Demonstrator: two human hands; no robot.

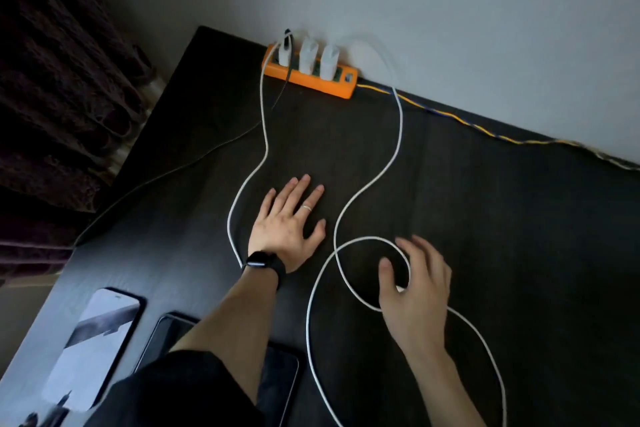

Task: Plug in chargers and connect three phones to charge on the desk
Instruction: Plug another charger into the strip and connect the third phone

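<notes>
1. Three chargers (307, 55) sit in the power strip (313, 81); the phones (97, 347) lie, seemingly unconnected, at the desk's (502, 218) near-left edge.
2. Left hand (287, 225) rests flat, fingers spread; right hand (415, 291) hovers open over the looped white cable (367, 238).
3. Next, likely: pinch a cable end and bring it to a phone.

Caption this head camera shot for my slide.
Chargers plugged into the orange power strip; left hand flat on the desk, right hand over a looped white cable.

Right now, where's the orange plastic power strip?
Head view: the orange plastic power strip lies at the far edge of the dark desk against the white wall, beyond the left hand.
</notes>
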